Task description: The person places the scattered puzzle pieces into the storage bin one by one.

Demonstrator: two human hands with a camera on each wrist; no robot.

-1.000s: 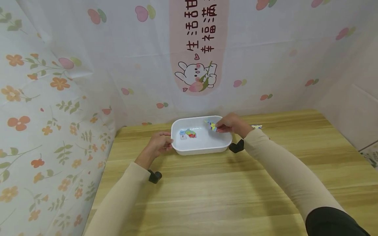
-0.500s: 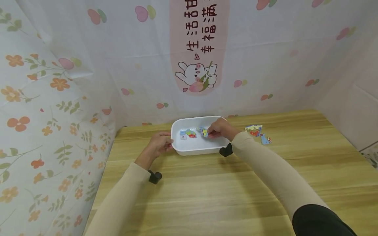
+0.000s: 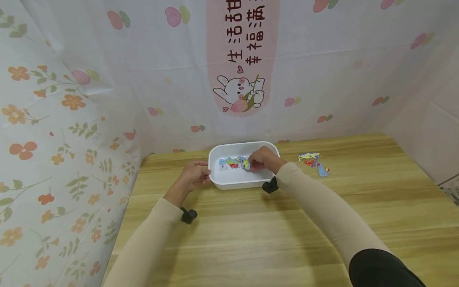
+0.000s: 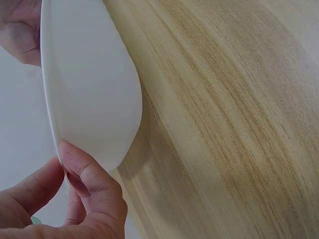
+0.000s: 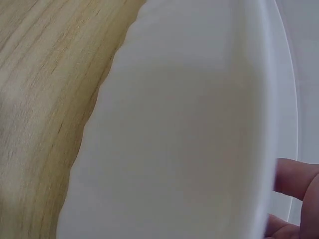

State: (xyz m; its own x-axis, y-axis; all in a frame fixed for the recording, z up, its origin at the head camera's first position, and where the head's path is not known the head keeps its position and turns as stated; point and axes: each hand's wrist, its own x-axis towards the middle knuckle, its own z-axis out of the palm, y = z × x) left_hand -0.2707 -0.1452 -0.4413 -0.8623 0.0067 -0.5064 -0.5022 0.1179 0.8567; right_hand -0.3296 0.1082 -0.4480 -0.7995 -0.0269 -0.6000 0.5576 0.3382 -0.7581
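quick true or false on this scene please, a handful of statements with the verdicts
1. The left hand grips the rim of the white tray. True.

2. The right hand rests on the wooden table. False: it is inside the tray, its fingers at a blue-and-yellow piece.

3. A light blue piece lies on the table, to the right of the tray. True.

4. The tray is upside down. False: it stands upright, with colourful pieces inside.

5. A rabbit is printed on the cloth behind the tray. True.
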